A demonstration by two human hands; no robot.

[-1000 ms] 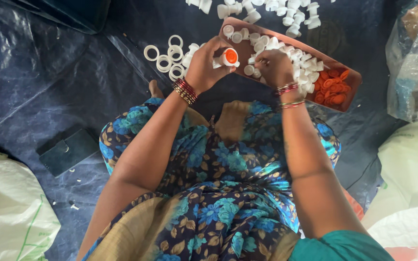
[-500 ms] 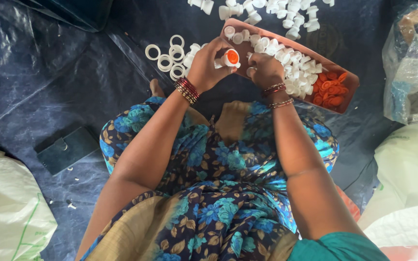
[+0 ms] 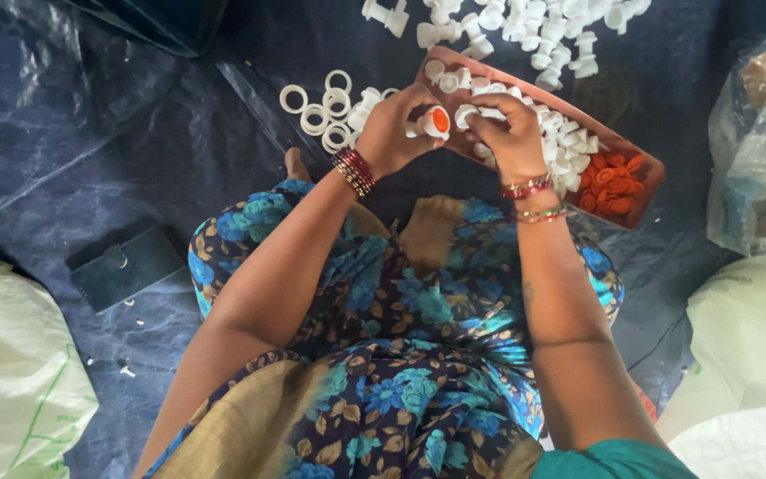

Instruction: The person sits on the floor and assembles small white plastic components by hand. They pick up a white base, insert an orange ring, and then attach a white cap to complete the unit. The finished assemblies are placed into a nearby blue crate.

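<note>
Far left on the dark blue tarp, a white woven sack and a flat dark case. Further right, loose white rings scattered just beside the near-left end of the brown tray. Left hand raised from a bent, bangled wrist, fingers curled and pinched on a small white cap with an orange insert — held just over the tray's left end. Right hand arched palm-down, fingertips pressed together on a white plastic piece atop the heap of white caps. Orange inserts piled in the tray's right end — more white pieces beyond its far edge.
</note>
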